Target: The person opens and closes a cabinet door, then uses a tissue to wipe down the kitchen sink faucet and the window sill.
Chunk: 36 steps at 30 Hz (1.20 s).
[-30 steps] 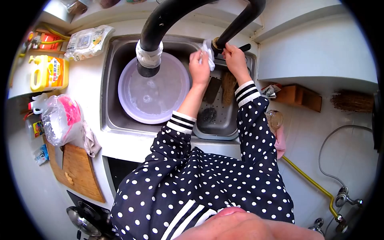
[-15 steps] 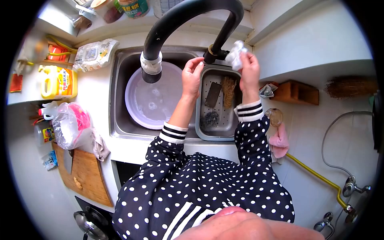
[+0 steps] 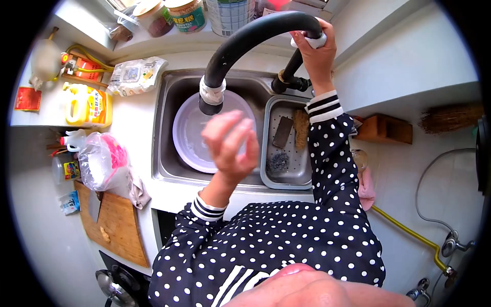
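Note:
My right hand is closed on a crumpled white cloth and presses it around the far bend of the black faucet. Fingers on the underside of the pipe are partly hidden. My left hand, somewhat blurred, hovers over the near right rim of a pale purple basin. Its fingers are half curled and apart, and I see nothing in them. That basin stands in the sink below the faucet's spout, which has a white wrapping.
A grey drain tray right of the basin holds a dark block, a brown scrubber and a steel wool pad. Left are a soft white packet, a yellow jug and a cutting board with a knife.
My right hand has moved up with the white cloth, from beside the faucet base onto the pipe's bend. My left hand has come back toward me and left, over the basin's edge. The view has shifted slightly.

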Available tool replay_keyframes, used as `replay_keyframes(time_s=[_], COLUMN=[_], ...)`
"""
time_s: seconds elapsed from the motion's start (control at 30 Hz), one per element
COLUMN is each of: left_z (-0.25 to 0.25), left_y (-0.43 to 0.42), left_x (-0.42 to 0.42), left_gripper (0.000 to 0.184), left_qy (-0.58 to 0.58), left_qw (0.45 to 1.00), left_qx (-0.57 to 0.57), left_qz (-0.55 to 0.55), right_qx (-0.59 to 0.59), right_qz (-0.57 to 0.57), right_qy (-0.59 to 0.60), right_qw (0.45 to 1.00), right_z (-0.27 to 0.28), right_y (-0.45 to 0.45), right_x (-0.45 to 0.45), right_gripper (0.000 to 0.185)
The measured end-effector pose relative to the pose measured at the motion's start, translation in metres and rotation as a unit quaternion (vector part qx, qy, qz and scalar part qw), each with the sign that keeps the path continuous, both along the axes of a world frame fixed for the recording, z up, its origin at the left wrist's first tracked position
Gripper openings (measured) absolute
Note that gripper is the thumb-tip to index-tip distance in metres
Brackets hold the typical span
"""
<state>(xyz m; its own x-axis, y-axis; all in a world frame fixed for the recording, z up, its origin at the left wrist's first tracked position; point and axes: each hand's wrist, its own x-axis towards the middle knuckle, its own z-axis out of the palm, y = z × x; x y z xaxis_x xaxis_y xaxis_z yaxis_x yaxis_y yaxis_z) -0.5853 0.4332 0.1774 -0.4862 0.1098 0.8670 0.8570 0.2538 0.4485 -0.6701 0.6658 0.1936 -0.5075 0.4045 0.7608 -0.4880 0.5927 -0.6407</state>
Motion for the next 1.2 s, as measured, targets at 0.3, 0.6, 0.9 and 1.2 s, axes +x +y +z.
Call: replay_keyframes(time_s=[0.3,0.6,0.9,1.2], left_z=[0.019,0.019,0.022,0.020], left_y=[-0.006,-0.009,-0.007,-0.014], left_x=[-0.064,-0.064,-0.064,-0.067], left_gripper=[0.047,0.031,0.033,0.037], left_qy=[-0.239,-0.234,-0.267,-0.268], left_qw=[0.969,0.969,0.961,0.958], left_qx=[-0.044,-0.052,-0.054,-0.087], left_qz=[-0.055,-0.055,-0.049,-0.047], right_qx=[-0.194,0.136,0.209,0.045], right_qz=[-0.095,-0.094,0.017,-0.055], right_qy=[-0.147,0.050,0.070,0.041], right_qw=[0.965,0.985,0.975,0.997], right_z=[-0.153,0.027,0.075,0.011], right_y=[-0.004,-0.003,-0.028,-0.007], right_x=[-0.008,0.005,0.001,-0.007], right_gripper=[0.027,0.053,0.026,0.025])
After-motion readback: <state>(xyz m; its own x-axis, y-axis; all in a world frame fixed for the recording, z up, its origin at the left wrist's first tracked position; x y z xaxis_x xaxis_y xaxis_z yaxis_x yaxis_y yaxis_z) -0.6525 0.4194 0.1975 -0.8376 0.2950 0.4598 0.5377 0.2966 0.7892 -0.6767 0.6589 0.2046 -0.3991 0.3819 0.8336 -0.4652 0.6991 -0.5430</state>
